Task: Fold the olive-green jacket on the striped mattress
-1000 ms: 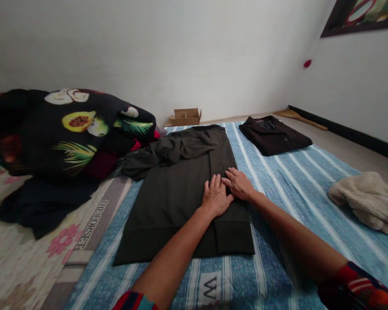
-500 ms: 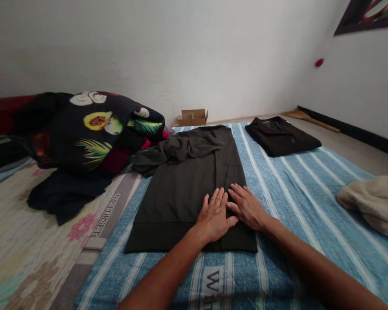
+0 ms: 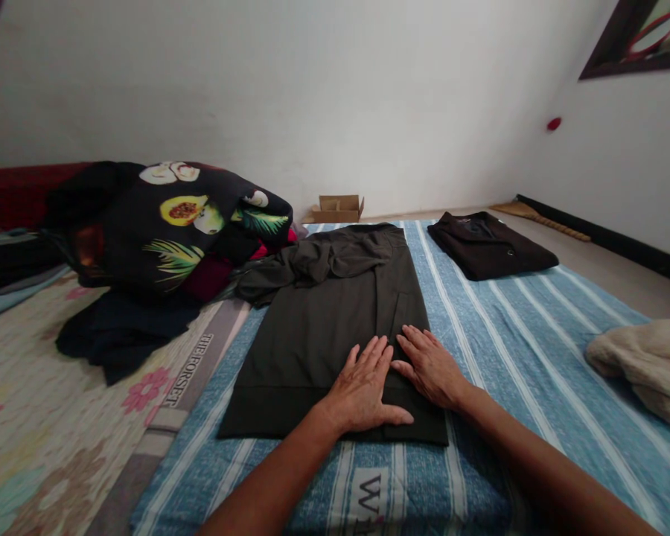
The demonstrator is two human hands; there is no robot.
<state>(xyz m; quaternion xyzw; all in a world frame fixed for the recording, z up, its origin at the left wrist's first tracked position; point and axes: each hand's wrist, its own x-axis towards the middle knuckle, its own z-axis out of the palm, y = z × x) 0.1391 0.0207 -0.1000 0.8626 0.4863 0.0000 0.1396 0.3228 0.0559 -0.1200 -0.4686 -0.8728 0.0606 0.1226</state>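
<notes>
A dark olive-grey jacket (image 3: 318, 320) lies spread out, its wide hem band toward me and a slit pocket on its right half. Its far part, with the sleeves, is bunched in loose folds. My left hand (image 3: 362, 391) rests palm down on the cloth near the hem, fingers stretched out and thumb spread to the right. Just to its right, my right hand (image 3: 427, 365) lies flat by the jacket's right edge, below the pocket. Both palms press on the fabric, and neither hand grips anything.
Under the jacket is a blue striped sheet (image 3: 514, 372). A folded dark garment (image 3: 491, 246) lies at the back right, a beige fluffy cloth (image 3: 648, 365) at the right edge. On the left, a heap of clothes (image 3: 201, 231) covers a floral mat (image 3: 78, 417). A cardboard box (image 3: 338, 210) stands by the wall.
My left hand has slid slightly left and its thumb now points apart from my right hand. My right hand stays almost in place. The view has tilted up a little.
</notes>
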